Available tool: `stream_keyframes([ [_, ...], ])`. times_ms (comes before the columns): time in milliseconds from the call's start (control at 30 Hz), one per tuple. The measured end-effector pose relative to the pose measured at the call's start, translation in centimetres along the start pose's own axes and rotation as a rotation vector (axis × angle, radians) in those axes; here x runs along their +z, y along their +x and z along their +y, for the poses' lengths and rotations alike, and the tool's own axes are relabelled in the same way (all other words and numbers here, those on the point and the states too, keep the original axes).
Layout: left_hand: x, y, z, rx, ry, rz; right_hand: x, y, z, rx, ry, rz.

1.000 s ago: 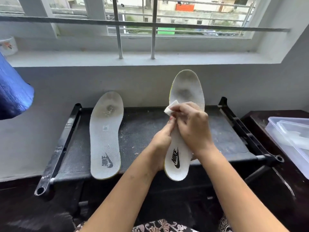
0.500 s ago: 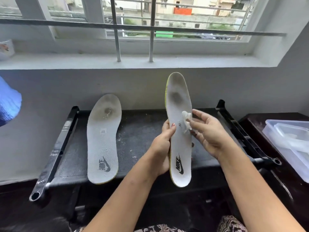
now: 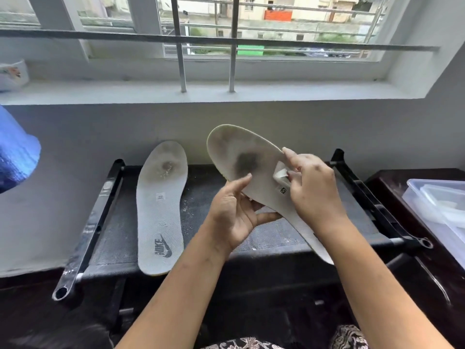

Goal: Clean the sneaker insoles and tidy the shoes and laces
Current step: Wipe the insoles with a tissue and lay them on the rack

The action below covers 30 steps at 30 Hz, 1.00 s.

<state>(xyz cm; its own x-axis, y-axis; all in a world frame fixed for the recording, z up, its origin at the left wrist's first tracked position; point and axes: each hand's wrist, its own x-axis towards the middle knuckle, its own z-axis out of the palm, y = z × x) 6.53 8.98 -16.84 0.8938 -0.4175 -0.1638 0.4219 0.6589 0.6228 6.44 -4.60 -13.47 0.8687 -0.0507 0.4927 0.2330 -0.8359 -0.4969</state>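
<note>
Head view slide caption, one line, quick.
Left hand holds a stained insole over the black rack; right hand pinches a white wipe against it.

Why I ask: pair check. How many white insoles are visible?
2: a flat white foam insole on the black mesh rack; a tilted white insole in the left hand.

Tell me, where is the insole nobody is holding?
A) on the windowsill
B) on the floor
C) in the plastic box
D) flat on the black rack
D: the free insole lies flat on the black rack, while the left hand holds the other insole and the right hand pinches a white wipe against it.
</note>
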Motion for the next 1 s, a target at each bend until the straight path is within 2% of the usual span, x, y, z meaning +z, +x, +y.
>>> stream_keyframes([
  [100,0.2,-0.1,-0.3,-0.023,0.037,-0.038,1.0,-0.5,-0.6,-0.064,0.116,0.101],
  [200,0.3,0.0,-0.7,-0.010,0.161,0.002,1.8,-1.1,-1.6,-0.200,0.273,-0.047],
  [300,0.2,-0.1,-0.8,-0.015,0.183,-0.015,2.4,-1.1,-1.0,-0.280,0.268,-0.118],
  [433,0.1,-0.2,-1.1,-0.054,0.116,-0.015,3.2,-0.4,0.8,-0.264,0.067,0.016],
  [533,0.2,-0.1,-1.4,-0.084,0.077,0.053,3.1,0.6,2.6,-0.081,-0.053,0.113],
  [633,0.3,0.0,-1.6,-0.110,0.095,0.078,2.2,1.1,2.6,-0.023,0.020,0.209],
  [700,0.4,0.2,-1.7,-0.114,0.100,0.083,2.2,1.0,1.0,-0.089,0.132,0.223],
  [800,0.6,0.2,-2.2,-0.097,0.170,0.079,3.6,0.0,-2.0,-0.266,0.242,0.082],
  [867,0.7,0.0,-2.4,-0.096,0.235,0.070,4.2,-0.2,-2.5,-0.320,0.232,0.047],
  [933,0.6,-0.2,-2.3,-0.123,0.230,0.054,4.0,0.4,-1.4,-0.255,0.160,0.111],
  [1000,0.3,-0.3,-2.1,-0.157,0.211,0.048,3.3,1.2,0.9,-0.112,0.080,0.193],
])
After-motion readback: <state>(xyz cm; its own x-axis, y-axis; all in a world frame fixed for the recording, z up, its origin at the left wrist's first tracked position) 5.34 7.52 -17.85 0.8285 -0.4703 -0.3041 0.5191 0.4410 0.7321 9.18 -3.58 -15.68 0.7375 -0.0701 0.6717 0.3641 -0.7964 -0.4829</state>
